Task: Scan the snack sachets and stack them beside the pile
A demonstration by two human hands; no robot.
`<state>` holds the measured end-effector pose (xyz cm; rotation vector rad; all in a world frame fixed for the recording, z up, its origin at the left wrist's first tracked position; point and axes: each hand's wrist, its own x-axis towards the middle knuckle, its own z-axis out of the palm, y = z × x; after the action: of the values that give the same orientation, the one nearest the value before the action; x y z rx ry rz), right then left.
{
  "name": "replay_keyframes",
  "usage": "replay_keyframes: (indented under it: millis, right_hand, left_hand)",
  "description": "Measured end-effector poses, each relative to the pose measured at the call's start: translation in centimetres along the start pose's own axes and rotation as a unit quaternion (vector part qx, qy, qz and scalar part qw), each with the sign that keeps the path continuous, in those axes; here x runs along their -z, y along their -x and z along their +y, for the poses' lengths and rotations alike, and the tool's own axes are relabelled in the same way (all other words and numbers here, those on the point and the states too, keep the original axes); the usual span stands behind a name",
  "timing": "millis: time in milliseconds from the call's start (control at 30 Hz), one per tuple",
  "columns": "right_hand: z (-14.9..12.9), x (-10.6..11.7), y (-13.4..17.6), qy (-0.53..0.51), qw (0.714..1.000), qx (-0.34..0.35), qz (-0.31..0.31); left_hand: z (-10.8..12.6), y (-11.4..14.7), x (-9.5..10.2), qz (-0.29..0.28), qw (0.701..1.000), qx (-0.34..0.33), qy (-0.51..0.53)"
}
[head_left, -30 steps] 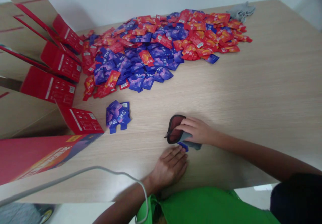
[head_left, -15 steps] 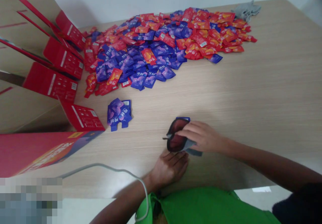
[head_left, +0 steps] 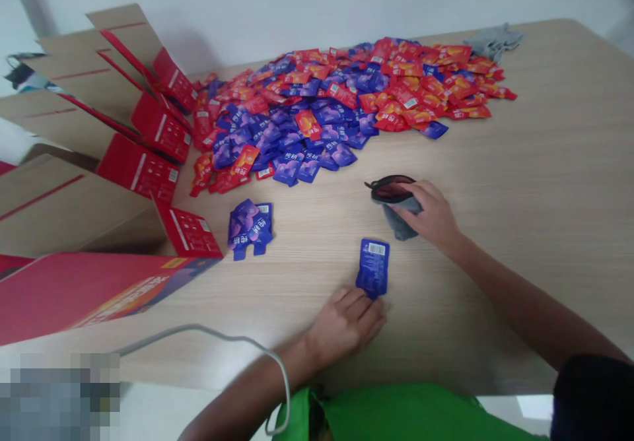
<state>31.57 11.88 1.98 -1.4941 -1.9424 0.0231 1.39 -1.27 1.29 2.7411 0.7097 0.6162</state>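
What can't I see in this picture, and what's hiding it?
All in the head view:
- Bottom of the pouch inside: its own side and the right hand block it.
- Near end of the blue packet: under the left hand.
- Tiny writing on that packet: too small and blurry.
- Rest of the front box: cut off by the left edge.

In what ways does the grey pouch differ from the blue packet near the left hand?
The grey pouch is in the right hand, while the blue packet lies on the table at the left hand. The pouch gapes open, showing a reddish lining; the packet looks flat, with a white barcode panel. Each has a hand at it.
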Motion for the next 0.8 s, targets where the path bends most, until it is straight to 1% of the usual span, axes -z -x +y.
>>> replay_keyframes:
  millis: [33, 100, 200, 267, 333, 433, 533, 600, 633, 700, 800]
  right_hand:
    - [0.1, 0.4, 0.7, -0.007, 0.999, -0.022, 0.024]
    - [0.4, 0.8, 2.4, -0.019, 0.997, -0.059, 0.053]
    - [0.8, 1.0, 4.7, -0.031, 0.994, -0.092, 0.058]
    - [1.1, 0.9, 5.7, -0.039, 0.991, -0.108, 0.062]
    - [1.3, 0.9, 6.0, -0.048, 0.989, -0.123, 0.071]
    - [1.3, 1.0, 6.0, -0.068, 0.986, -0.136, 0.073]
    - [1.1, 1.0, 5.8, -0.08, 0.983, -0.149, 0.071]
    - [1.0, 1.0, 5.8, -0.083, 0.982, -0.156, 0.073]
    - [1.0, 1.0, 5.9, -0.085, 0.981, -0.16, 0.075]
    - [1.0, 0.9, 5.9, -0.088, 0.979, -0.168, 0.08]
    - [1.0, 0.7, 5.9, -0.096, 0.976, -0.178, 0.085]
  left_hand:
    - [-0.2, -0.5, 0.0, -0.004, 1.0, -0.005, -0.01]
    - [-0.7, -1.4, -0.5, -0.001, 0.999, -0.021, -0.03]
    - [-1.6, -1.9, -1.3, 0.002, 0.998, -0.036, -0.049]
    - [-2.6, -1.7, -1.3, -0.001, 0.998, -0.024, -0.062]
    - [-4.1, -1.4, -0.4, -0.005, 0.996, 0.01, -0.084]
    - [-7.4, -0.5, 2.6, -0.013, 0.986, 0.102, -0.132]
    - [-10.1, 0.2, 5.9, 0.026, 0.955, 0.207, -0.21]
    - [-10.8, 0.1, 7.2, 0.067, 0.932, 0.25, -0.255]
    - [-10.8, -0.2, 7.5, 0.083, 0.925, 0.259, -0.264]
    - [-10.4, -1.6, 7.4, 0.1, 0.928, 0.25, -0.256]
    - [-10.4, -5.4, 5.8, 0.1, 0.948, 0.2, -0.225]
